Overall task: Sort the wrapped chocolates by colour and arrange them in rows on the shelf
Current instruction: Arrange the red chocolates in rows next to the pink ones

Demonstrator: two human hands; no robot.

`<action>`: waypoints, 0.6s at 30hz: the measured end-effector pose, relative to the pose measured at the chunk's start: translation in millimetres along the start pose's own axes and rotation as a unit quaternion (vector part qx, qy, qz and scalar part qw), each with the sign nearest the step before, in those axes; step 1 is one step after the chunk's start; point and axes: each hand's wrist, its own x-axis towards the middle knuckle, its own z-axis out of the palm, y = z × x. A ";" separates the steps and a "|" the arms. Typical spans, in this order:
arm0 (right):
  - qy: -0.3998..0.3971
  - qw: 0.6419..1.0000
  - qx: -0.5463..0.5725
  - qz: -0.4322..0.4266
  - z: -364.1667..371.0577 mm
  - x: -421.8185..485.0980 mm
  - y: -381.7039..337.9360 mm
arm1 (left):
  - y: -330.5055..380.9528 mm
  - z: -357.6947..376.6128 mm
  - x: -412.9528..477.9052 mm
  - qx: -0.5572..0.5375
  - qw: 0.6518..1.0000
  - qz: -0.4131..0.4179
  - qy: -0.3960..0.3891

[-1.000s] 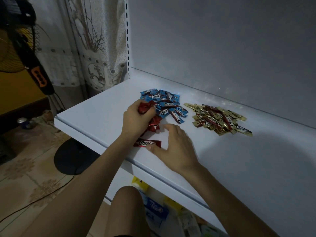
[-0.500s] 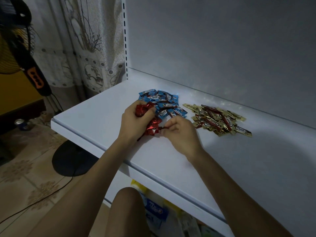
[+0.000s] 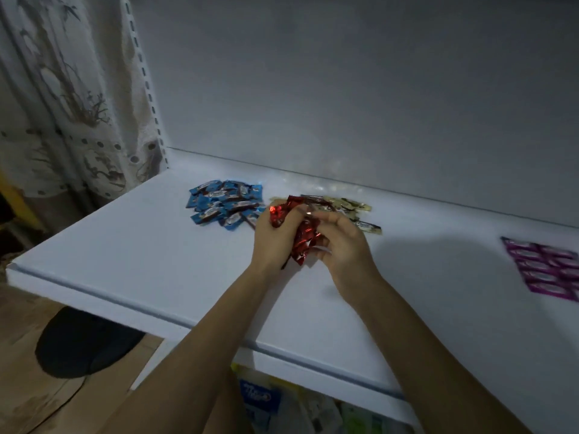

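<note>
The right hand hides part of the gold chocolates, and the purple chocolates run off the edge.

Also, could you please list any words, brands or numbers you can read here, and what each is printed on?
Nothing reads clearly here.
blue chocolates: white oval logos, too blurred.
gold chocolates: logo too blurred.
purple chocolates: white logos, too blurred.
blue packet under the shelf: white script, too blurred.
red chocolates, gripped by left hand and right hand: no print legible.

two bare forearms, slim wrists, bare left hand, bare right hand, pale fingernails just visible
</note>
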 end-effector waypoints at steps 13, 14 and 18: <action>0.218 0.970 -0.057 -0.088 -187.7 -66.4 -46.9 | -57.0 201.0 -60.4 0.065 0.988 -0.042 -0.137; 0.230 0.968 -0.047 -0.084 -199.8 -72.9 -48.9 | -61.4 210.0 -64.7 0.059 0.987 -0.057 -0.136; 0.246 0.965 -0.023 -0.085 -228.4 -87.7 -52.6 | -65.9 224.5 -68.8 0.056 0.985 -0.085 -0.140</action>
